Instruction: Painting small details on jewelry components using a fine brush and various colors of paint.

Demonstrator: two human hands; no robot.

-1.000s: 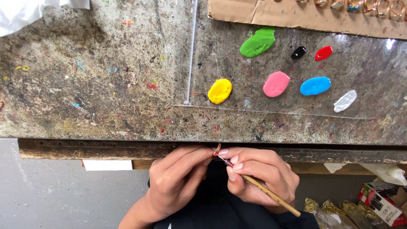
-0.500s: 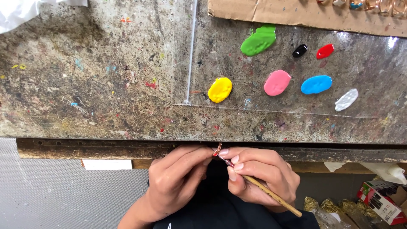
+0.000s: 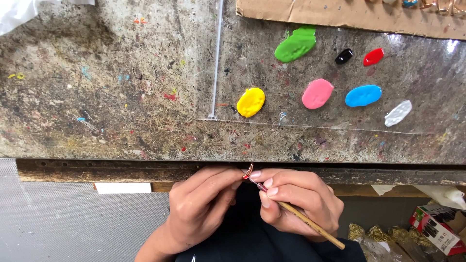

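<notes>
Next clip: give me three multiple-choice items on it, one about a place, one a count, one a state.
1. Where does the yellow paint blob lie?
A. leftmost of the blobs
B. beside the white one
C. on the cardboard

2. How many paint blobs lie on the clear sheet?
A. four
B. seven
C. ten

3. What is the right hand doing?
A. resting open
B. gripping a wooden-handled brush
C. pressing a blob

Key: 1 A, nothing lies further left; 2 B, green, black, red, yellow, pink, blue, white; 3 B, fingers pinch it, tip meeting a small copper piece at the left hand.

Both hands (image 3: 252, 206) barely shifted, brush (image 3: 296, 218) likewise.
</notes>
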